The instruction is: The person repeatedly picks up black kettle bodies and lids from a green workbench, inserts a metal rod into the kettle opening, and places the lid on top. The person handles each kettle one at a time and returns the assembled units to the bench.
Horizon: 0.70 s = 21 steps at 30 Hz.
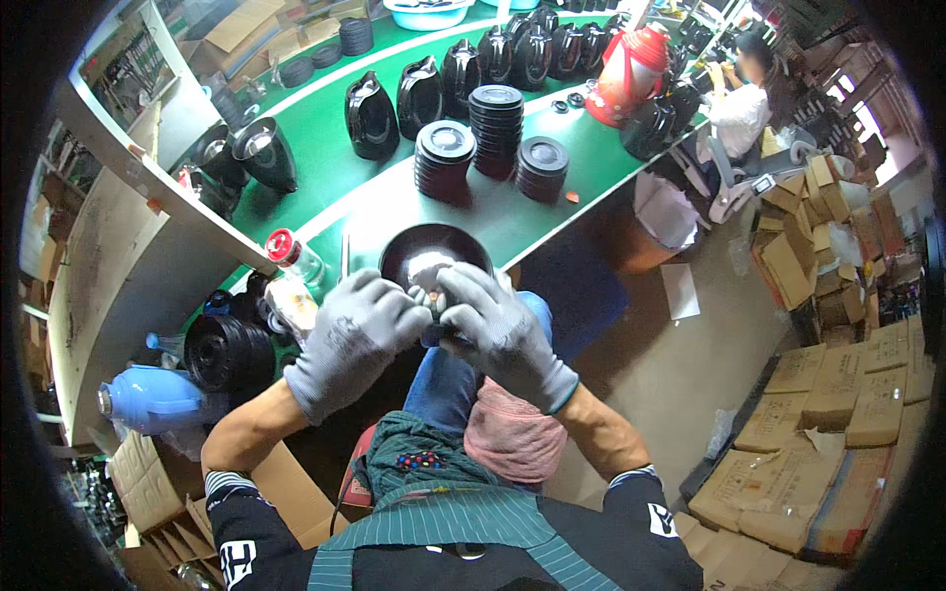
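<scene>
My left hand [357, 333] and my right hand [505, 333], both in grey gloves, meet over my lap at the near edge of the green bench. Their fingers are closed in a pinch around something small between them, too covered to name. Directly beyond the fingertips is a glossy black rounded vessel [409, 246], with a bright reflection in its middle. My gloves hide its near side, so I cannot tell whether either hand touches it. Stacks of black round lids [445, 158] stand beyond it on the green bench [394, 202].
A row of black glossy jugs [371, 118] lines the bench, with a red thermos jug [631, 74] at its right. A clear jar with a red lid [283, 246] stands left of my hands, a blue thermos [153, 399] lower left. Cardboard boxes [808, 443] fill the right; a person [739, 113] sits far right.
</scene>
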### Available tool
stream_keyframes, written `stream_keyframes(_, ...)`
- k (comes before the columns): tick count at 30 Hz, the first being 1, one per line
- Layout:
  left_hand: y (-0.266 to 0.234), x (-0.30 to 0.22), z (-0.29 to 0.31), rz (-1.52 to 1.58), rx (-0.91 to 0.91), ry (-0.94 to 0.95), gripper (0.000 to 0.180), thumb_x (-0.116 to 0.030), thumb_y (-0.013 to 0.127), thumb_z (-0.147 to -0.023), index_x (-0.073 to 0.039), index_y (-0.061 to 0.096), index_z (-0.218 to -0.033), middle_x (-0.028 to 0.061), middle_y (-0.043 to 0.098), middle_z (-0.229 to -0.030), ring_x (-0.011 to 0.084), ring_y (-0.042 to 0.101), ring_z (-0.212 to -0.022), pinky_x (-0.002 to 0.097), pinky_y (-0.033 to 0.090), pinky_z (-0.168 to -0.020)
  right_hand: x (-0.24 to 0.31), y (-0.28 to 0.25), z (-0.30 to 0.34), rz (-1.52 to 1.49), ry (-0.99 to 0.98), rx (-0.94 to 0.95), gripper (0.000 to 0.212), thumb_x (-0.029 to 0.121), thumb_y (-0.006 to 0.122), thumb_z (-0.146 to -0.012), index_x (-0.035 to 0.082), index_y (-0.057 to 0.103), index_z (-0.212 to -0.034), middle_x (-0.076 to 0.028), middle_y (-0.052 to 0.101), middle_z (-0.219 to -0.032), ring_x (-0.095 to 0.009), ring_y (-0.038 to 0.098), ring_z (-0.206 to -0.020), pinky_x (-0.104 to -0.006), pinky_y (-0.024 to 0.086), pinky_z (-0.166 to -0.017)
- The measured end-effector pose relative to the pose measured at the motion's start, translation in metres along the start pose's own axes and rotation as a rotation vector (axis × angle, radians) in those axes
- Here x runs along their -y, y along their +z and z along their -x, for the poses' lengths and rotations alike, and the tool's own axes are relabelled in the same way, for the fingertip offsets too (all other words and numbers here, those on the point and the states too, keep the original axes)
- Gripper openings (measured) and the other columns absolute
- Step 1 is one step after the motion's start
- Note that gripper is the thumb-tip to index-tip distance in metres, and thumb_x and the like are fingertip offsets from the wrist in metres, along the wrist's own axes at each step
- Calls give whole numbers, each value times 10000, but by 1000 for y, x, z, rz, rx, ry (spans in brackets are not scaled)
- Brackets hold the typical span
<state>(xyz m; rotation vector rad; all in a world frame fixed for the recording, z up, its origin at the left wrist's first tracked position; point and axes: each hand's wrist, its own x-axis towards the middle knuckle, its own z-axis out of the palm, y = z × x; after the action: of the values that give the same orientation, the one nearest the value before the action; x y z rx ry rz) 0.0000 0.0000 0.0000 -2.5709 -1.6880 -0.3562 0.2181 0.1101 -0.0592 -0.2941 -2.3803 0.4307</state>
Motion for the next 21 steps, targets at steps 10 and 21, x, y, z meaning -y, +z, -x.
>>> stream_keyframes(10, 141, 29, 110, 998, -396, -734, 672, 24, 719, -916, 27, 520, -1557, 167, 644, -1470, 267, 605, -1384, 386, 452, -1203, 25, -18, 68, -382, 535, -295, 434, 20, 975, -736, 14, 688, -1062, -217, 654, -1481, -290, 644, -1368, -399, 522, -1125)
stream_keyframes(21, 269, 57, 104, 1743, -281, -559, 632, -159, 768, -960, 31, 533, -1516, 181, 625, -1497, 315, 640, -1319, 453, 502, -1175, 15, -5, 39, -448, 445, -4, 549, 107, 952, -760, 15, 722, -1251, -235, 592, -1540, -347, 648, -1361, -414, 546, -1107)
